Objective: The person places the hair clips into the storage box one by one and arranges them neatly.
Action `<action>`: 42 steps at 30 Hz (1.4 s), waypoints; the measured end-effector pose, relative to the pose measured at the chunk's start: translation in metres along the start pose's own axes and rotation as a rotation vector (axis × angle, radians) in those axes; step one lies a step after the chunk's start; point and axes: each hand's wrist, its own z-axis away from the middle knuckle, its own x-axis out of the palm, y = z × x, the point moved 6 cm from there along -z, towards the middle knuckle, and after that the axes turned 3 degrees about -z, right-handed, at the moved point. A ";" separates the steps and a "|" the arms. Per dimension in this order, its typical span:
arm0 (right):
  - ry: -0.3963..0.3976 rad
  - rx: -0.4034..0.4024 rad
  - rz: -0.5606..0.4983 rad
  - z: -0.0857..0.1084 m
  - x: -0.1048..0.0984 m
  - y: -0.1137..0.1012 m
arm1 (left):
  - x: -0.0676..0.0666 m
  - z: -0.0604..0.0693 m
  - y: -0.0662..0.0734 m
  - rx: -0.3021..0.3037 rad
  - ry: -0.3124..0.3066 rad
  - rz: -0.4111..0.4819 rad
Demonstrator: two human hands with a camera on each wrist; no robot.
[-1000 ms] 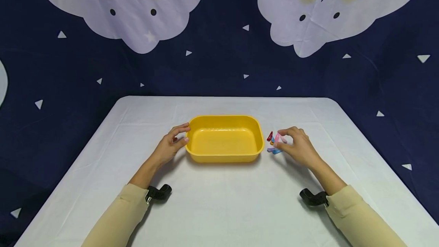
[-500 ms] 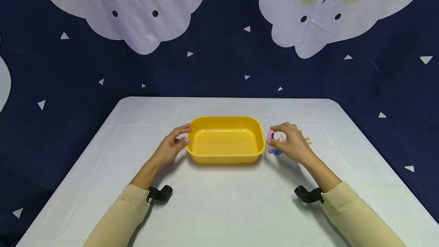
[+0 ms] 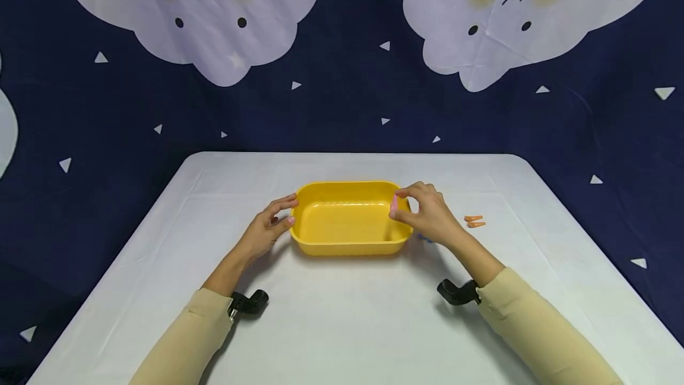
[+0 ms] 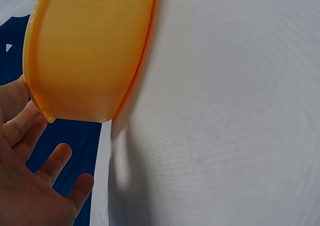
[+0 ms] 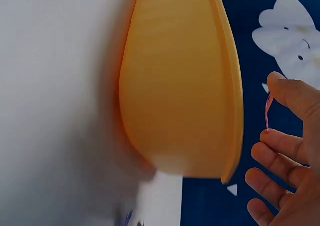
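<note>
well, right sleeve [image 3: 540, 328]: nearest; best carried high and level, so nothing knocks the tray [image 3: 350, 249].
tray: yellow, on the white table [image 3: 342, 314], between the hands; its floor seems the gentle place to let go, low down rather than from the rim.
blue clip [image 3: 426, 238]: just beside the tray's right end, mostly hidden by the right hand [image 3: 431, 212]; easy to brush, so worth passing above.
left hand: fingertips rest against the tray's left end without clasping it; a light, even press should stop sliding.
orange clips [image 3: 473, 218]: two, lying together to the right, apart from the tray.
right hand: grasping, with thumb and index pinching the pink clip [image 3: 394, 203]; a soft squeeze should do, since it looks thin.
pink clip: at the very fingertips, bridging thumb and index, roughly upright, over the tray's right end.
dark cloth [image 3: 342, 117]: farthest, behind the table.
</note>
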 end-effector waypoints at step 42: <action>-0.134 -0.089 0.033 -0.060 0.076 -0.069 | 0.003 -0.003 0.000 0.014 -0.002 0.008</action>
